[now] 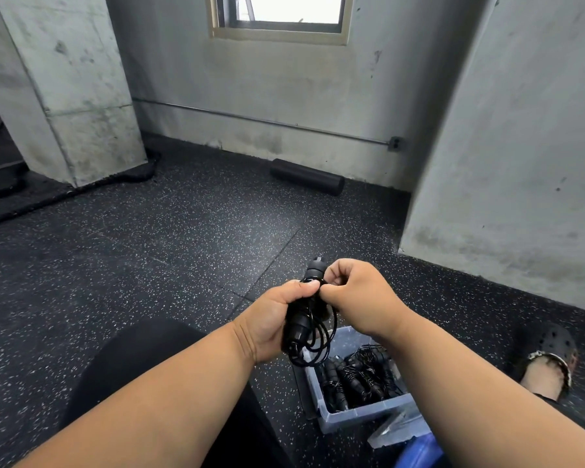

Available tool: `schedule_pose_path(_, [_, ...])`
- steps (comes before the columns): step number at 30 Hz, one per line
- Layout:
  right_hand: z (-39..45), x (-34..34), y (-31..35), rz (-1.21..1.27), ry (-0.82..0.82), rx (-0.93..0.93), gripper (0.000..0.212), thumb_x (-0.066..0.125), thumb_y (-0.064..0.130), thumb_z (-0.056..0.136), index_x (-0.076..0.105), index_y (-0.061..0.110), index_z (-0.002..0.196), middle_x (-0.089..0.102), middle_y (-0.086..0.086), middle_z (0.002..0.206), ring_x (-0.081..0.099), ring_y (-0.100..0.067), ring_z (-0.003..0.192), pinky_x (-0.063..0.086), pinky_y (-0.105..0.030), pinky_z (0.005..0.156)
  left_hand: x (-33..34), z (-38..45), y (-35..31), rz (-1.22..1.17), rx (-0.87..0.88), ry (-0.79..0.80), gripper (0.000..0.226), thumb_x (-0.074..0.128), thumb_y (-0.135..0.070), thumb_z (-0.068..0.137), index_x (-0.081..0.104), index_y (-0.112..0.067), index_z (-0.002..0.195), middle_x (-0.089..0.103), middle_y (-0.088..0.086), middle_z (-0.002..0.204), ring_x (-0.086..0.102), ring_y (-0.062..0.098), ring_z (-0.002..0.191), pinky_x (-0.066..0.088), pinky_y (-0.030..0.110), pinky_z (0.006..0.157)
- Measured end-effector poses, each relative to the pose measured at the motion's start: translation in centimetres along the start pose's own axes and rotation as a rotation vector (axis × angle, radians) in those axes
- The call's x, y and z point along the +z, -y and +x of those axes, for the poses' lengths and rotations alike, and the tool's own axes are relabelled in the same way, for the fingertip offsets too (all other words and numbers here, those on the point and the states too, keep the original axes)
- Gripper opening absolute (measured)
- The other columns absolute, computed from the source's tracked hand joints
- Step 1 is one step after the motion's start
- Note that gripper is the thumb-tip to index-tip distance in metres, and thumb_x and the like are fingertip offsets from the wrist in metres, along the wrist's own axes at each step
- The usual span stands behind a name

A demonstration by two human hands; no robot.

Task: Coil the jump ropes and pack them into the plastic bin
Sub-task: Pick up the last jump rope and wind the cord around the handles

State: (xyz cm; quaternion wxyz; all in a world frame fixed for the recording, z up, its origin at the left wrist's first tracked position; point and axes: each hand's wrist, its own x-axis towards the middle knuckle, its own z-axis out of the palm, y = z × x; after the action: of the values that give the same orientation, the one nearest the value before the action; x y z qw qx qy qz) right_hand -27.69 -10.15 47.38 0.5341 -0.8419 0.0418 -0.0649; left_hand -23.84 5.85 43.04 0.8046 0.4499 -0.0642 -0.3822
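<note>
A black jump rope (313,332) with two black handles is bunched in front of me, its thin cord hanging in loops. My left hand (274,319) grips the handles and the coil from the left. My right hand (358,295) pinches the cord near the top of the handles, its fingers curled. Below them on the floor stands a clear plastic bin (362,417) holding several other coiled black jump ropes (358,380). My right forearm hides the bin's right side.
A black foam roller (307,176) lies by the back wall. A thick black rope (81,190) runs along the floor around the concrete pillar at left. A concrete wall rises on the right. My foot in a dark clog (551,356) rests at right. A blue lid (416,450) sits beside the bin.
</note>
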Motion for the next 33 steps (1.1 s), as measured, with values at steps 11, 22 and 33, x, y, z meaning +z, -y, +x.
schedule_pose_path(11, [-0.6, 0.7, 0.2, -0.282, -0.122, -0.166, 0.012, 0.068, 0.020, 0.077, 0.057, 0.020, 0.074, 0.057, 0.008, 0.060, 0.045, -0.008, 0.054, 0.045, -0.036, 0.057, -0.1, -0.2, 0.2, 0.006, 0.004, -0.066, 0.059, 0.073, -0.025, 0.080, 0.062, 0.004, 0.130, 0.067, 0.022, 0.100, 0.068, 0.028, 0.082, 0.057, 0.040, 0.077])
schedule_pose_path(22, [-0.2, -0.5, 0.6, 0.025, 0.124, -0.085, 0.010, 0.068, 0.003, 0.088, 0.068, 0.013, 0.087, 0.055, 0.004, 0.067, 0.047, -0.011, 0.061, 0.042, -0.029, 0.059, -0.1, -0.5, -0.3, 0.095, 0.134, -0.073, 0.051, 0.064, -0.022, 0.082, 0.052, -0.003, 0.128, 0.065, 0.019, 0.084, 0.066, 0.026, 0.067, 0.057, 0.037, 0.060])
schedule_pose_path(33, [-0.7, -2.1, 0.0, 0.199, 0.204, 0.025, 0.006, 0.070, -0.002, 0.094, 0.070, -0.003, 0.100, 0.064, -0.018, 0.079, 0.060, -0.013, 0.063, 0.051, -0.025, 0.060, -0.3, -0.5, -0.3, 0.195, 0.122, -0.067, 0.060, 0.077, -0.028, 0.072, 0.052, -0.006, 0.122, 0.059, 0.028, 0.110, 0.052, 0.042, 0.103, 0.056, 0.041, 0.067])
